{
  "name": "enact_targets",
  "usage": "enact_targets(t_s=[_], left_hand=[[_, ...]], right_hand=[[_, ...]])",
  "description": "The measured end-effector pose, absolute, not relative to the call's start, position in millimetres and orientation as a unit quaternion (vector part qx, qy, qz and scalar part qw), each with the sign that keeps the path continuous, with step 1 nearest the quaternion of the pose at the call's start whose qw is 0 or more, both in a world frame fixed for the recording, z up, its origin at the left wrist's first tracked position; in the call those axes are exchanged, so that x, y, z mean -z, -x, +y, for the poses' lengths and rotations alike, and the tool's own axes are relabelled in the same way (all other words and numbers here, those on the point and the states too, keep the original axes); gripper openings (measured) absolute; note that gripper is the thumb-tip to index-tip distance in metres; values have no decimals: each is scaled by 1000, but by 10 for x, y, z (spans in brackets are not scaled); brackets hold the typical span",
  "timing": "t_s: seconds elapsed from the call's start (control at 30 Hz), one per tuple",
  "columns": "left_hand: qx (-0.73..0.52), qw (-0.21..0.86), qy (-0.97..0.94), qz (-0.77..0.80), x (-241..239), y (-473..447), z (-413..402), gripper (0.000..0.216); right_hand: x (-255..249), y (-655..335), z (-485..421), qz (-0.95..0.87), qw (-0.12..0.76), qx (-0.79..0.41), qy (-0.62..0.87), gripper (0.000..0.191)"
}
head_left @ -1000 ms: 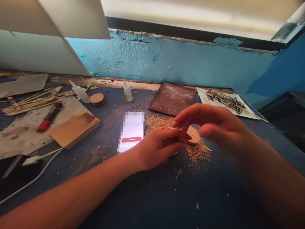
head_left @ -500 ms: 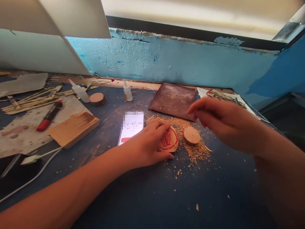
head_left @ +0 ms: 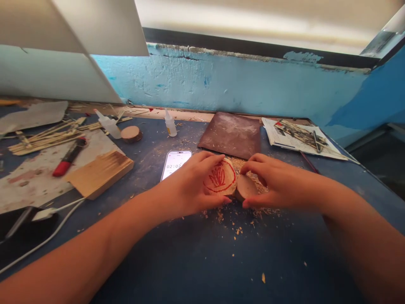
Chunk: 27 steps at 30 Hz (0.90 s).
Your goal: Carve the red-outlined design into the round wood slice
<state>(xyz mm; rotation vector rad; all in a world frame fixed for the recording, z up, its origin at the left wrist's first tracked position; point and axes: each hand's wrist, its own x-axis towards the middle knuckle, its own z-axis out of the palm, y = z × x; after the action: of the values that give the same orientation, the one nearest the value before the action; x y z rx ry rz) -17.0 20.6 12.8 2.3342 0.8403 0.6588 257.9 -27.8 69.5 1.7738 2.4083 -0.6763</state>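
Between the thumb and fingers of my left hand (head_left: 202,181) is a round wood slice (head_left: 221,177), its top marked with a red ring and red strokes. My right hand (head_left: 275,181) has thumb and fingers around the edge of a smaller plain wood slice (head_left: 247,188). That small slice is tilted and its left edge meets the marked slice, or comes very close to it. Wood shavings (head_left: 265,211) lie under and around both slices on the dark blue tabletop (head_left: 228,270).
A lit phone (head_left: 175,164) lies by my left hand. Behind are a brown sandpaper sheet (head_left: 230,133) and a small glue bottle (head_left: 170,123). On the left are a wooden block (head_left: 101,173), a red marker (head_left: 68,158), thin sticks (head_left: 47,137) and another wood slice (head_left: 131,134).
My right hand has come down and left onto the small wood slice, which has tilted and shifted left toward the marked one. My left hand stays on the marked slice.
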Motion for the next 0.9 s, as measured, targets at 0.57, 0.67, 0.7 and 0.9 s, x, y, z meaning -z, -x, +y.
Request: enact_targets(t_s=[0.57,0.67,0.7,0.9], left_hand=[[-181,355,-872,285,-142,199,205,83],[-178,358,-875,271,-114,173,209,82],[-180,354,-878,267,-108,168,213,80],[-174,356,-881,261,-122,168,221,65]], right_hand=[[-759,-2466,-313,744,-273,347,-501,26],[-801,-2299,-383,679,-471,448,-341,52],[-804,-2230,-419,663,-497,479,-292,55],[-745,-2009,-592,638,-501,532,-242,58]])
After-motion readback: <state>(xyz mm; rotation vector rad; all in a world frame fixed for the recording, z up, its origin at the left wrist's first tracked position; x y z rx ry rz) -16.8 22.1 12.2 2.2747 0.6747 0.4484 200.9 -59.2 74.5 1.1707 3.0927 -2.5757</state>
